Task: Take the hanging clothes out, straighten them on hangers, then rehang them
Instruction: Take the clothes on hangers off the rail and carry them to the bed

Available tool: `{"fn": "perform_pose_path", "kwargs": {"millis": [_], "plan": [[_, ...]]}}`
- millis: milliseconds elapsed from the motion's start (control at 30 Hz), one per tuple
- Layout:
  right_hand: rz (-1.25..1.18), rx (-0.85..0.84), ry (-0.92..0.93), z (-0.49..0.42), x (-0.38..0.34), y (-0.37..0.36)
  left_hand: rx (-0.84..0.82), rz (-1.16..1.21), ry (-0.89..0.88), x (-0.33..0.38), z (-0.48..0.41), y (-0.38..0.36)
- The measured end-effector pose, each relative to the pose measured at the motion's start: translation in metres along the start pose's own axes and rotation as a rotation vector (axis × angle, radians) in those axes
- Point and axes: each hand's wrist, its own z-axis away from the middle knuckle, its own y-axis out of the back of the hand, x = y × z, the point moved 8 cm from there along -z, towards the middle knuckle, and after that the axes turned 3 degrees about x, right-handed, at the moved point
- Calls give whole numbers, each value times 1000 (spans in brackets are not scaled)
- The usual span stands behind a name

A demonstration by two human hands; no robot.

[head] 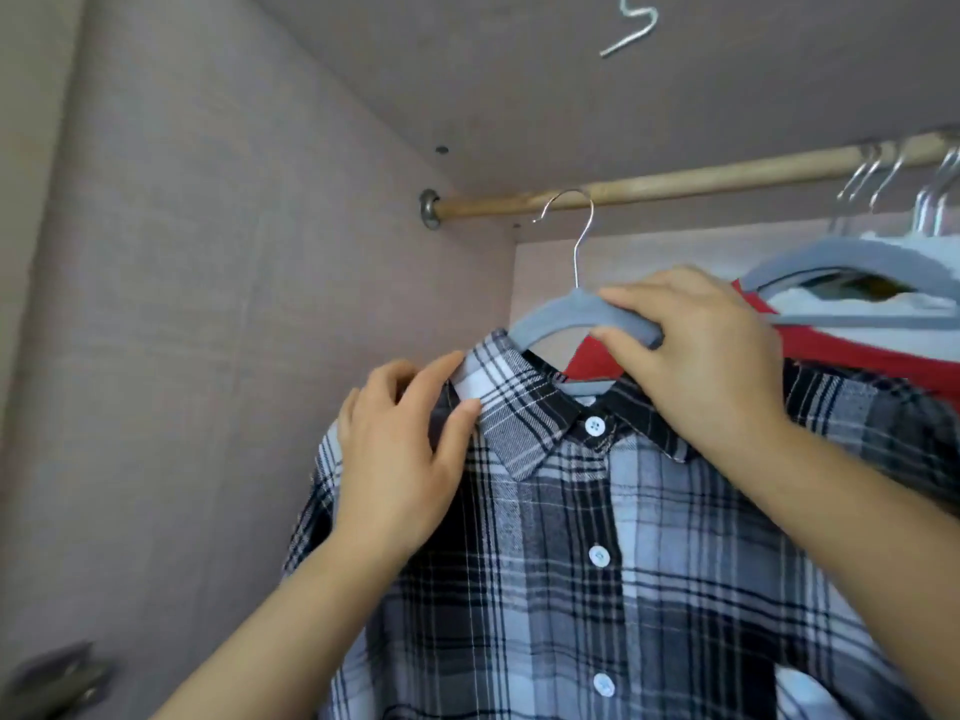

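A black, white and grey plaid shirt (597, 511) hangs buttoned on a grey hanger (550, 317). The hanger's metal hook (584, 220) sits right at the wooden rod (727, 184); I cannot tell whether it rests on it. My right hand (701, 350) grips the hanger's right arm beside the neck, thumb under and fingers over. My left hand (405, 449) lies on the shirt's left shoulder, thumb and forefinger pinching the collar's left edge.
Behind the shirt on the right hang a red garment (857, 350) and more grey hangers (852, 272) on the same rod. The wardrobe's left wall (208, 304) is close to the shirt. The rod is bare between its wall bracket (430, 207) and the hook.
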Motion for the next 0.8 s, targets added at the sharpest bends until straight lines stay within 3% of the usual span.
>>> {"fn": "perform_pose_path", "kwargs": {"millis": [300, 633, 800], "plan": [[-417, -120, -27, 176, -121, -54, -107, -306, 246, -82, 193, 111], [-845, -225, 30, 303, -263, -45, -175, -725, 515, -66, 351, 261], [-1078, -271, 58, 319, -361, -20, -104, -910, 648, -40, 397, 356]]}}
